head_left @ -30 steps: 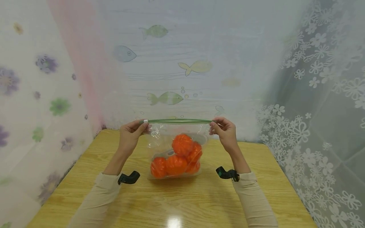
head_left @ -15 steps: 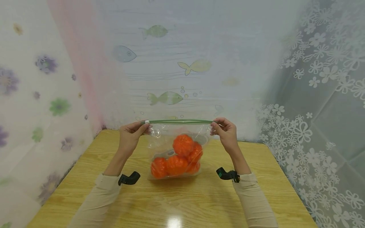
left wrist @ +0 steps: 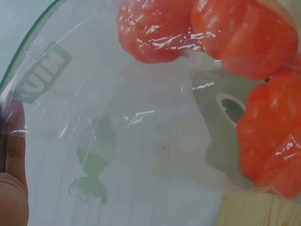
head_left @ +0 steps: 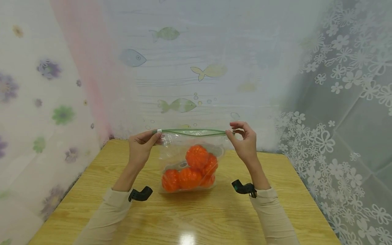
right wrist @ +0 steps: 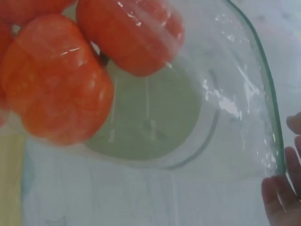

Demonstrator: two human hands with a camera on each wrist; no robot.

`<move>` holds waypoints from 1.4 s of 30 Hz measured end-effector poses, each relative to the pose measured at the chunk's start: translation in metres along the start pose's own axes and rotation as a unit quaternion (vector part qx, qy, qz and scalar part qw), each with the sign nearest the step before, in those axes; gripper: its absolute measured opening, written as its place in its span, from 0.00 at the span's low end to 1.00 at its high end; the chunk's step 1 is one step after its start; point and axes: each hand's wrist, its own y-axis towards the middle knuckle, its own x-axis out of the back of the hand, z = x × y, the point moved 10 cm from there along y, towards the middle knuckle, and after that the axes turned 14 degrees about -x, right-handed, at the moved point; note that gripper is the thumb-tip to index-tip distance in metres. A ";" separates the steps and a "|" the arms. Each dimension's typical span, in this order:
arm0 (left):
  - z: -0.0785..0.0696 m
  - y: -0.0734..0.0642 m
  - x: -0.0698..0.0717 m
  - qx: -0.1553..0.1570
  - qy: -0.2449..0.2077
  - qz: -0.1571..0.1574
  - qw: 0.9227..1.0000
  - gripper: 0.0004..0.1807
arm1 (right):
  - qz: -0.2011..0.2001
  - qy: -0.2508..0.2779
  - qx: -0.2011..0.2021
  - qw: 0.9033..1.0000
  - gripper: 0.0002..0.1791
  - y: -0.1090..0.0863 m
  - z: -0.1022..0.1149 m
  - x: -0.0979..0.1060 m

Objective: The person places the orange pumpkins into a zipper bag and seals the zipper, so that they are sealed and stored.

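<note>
A clear zip bag (head_left: pixel 171 153) with a green zip strip (head_left: pixel 193 132) stands upright on the table, its mouth parted slightly. Inside sit several orange-red, ribbed, pumpkin-like fruits (head_left: pixel 190 177), seen close up through the film in both wrist views. My left hand (head_left: pixel 140 146) pinches the bag's top left corner, right by a white slider (head_left: pixel 159 131). At the top right corner, my right hand (head_left: pixel 246 143) pinches the strip's end between thumb and fingers, with its upper fingers raised off it. Grey-green print shows on the bag.
The bag stands on a wooden table (head_left: pixel 196 217). Curtains with printed fish (head_left: pixel 180 105) and flowers (head_left: pixel 324 141) hang behind and at the sides. A black wrist camera (head_left: pixel 141 194) sits on the left sleeve, another on the right.
The bag's mouth has parted a little wider. My right hand has shifted slightly and its upper fingers have lifted. The left hand and the fruits have hardly moved.
</note>
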 end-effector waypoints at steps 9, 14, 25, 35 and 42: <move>-0.010 -0.009 -0.005 -0.004 0.024 -0.020 0.999 0.07 | 0.041 -0.049 0.177 0.982 0.14 -0.027 0.072 -0.055; -0.014 -0.014 -0.010 0.000 0.023 -0.024 0.999 0.07 | 0.109 -0.040 0.181 0.977 0.16 -0.035 0.084 -0.092; -0.021 -0.023 -0.014 0.004 0.032 -0.021 0.999 0.08 | 0.208 -0.108 0.094 0.968 0.28 -0.030 0.078 -0.143; -0.021 -0.023 -0.013 -0.004 0.025 -0.016 1.000 0.10 | 0.265 -0.132 0.058 0.953 0.22 -0.026 0.074 -0.173; -0.017 -0.024 -0.013 0.006 0.025 -0.019 0.999 0.10 | 0.301 -0.131 0.041 0.943 0.17 -0.026 0.068 -0.188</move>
